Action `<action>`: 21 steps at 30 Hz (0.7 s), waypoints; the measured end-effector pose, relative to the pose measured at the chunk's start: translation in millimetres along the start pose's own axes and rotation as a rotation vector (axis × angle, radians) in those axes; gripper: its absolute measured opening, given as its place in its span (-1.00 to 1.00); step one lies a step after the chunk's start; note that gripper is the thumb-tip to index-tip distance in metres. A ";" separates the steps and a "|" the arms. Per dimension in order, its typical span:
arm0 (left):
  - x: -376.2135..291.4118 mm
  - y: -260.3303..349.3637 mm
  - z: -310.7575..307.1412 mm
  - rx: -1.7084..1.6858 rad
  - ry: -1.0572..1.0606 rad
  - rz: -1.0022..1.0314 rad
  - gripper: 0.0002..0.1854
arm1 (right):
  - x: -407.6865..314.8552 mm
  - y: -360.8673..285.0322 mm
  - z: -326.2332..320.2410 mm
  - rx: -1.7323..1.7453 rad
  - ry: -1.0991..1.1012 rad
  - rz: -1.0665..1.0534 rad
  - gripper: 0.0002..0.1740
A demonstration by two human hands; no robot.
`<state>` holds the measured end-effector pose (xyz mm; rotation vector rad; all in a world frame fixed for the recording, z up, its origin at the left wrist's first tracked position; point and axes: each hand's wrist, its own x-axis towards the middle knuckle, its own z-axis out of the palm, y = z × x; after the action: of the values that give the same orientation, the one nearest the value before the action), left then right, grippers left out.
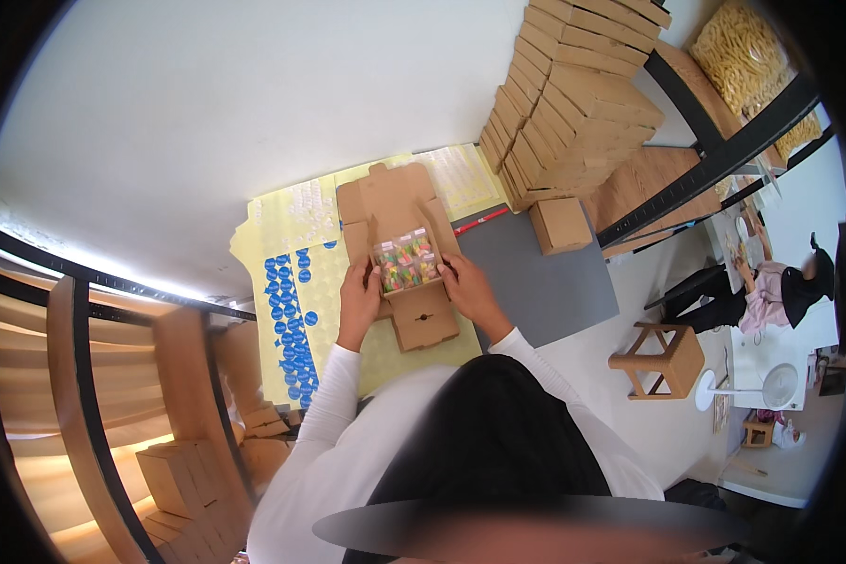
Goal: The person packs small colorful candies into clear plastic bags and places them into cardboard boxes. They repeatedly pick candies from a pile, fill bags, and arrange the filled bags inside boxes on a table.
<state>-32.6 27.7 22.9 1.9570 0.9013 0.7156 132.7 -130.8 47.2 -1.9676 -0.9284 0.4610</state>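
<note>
An unfolded cardboard mailer box (pixel 388 194) lies before me with its lid flaps spread. Inside it sit several small clear packets with colourful contents (pixel 405 262), each with a white label. My left hand (pixel 359 296) grips the box's left side wall, thumb at the inner edge. On the opposite wall, my right hand (pixel 469 285) holds the box in the same way. A cardboard flap with a small dark slot (pixel 426 317) extends toward me between the hands. Under the box are yellow sticker sheets (pixel 275 233), partly covered with round blue stickers (pixel 289 310).
Stacked cardboard boxes (pixel 571 120) rise at the back right, near a small closed box (pixel 560 224). A red pen-like object (pixel 481 221) lies by the grey mat (pixel 536 282). Black metal shelving posts (pixel 712 162) stand at right. A person (pixel 768 292) works farther off, beyond a brown stool (pixel 663 359).
</note>
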 end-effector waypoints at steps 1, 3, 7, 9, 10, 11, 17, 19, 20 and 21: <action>0.1 -0.9 0.4 0.019 -0.004 0.000 -0.63 | -0.1 -1.6 0.8 0.020 0.001 0.003 -0.60; -0.2 -0.8 0.4 0.030 -0.010 -0.007 -0.62 | -1.3 -5.0 0.7 0.060 -0.007 0.053 -0.60; -2.0 5.5 -0.3 -0.027 -0.028 -0.067 -0.63 | 0.2 -7.2 -3.8 0.090 -0.050 0.051 -0.61; -2.7 5.4 -1.8 -0.031 -0.030 -0.082 -0.62 | 0.5 -1.8 -4.0 0.104 -0.055 0.011 -0.62; -1.9 2.7 -4.4 -0.014 -0.024 -0.073 -0.61 | 2.1 3.3 -4.0 0.078 -0.023 0.015 -0.61; -0.2 -1.4 -6.5 -0.003 -0.010 -0.049 -0.61 | 4.2 9.8 -3.9 0.072 0.010 -0.001 -0.59; 4.9 -37.7 -8.1 -0.034 0.113 -0.250 -0.47 | 12.6 48.1 2.0 0.018 0.147 0.130 -0.44; 3.9 -43.1 -7.0 -0.017 0.075 -0.227 -0.42 | 14.9 46.2 2.5 0.058 0.092 0.176 -0.40; 3.4 -44.2 -6.5 -0.008 0.051 -0.255 -0.40 | 14.6 42.5 1.5 0.041 0.086 0.162 -0.40; 3.6 -44.2 -5.4 -0.007 0.056 -0.259 -0.38 | 14.4 37.6 -0.4 0.013 0.075 0.170 -0.39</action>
<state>-48.8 50.0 -12.2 1.7791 1.1595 0.6230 158.4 -132.5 16.2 -2.0465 -0.7128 0.4843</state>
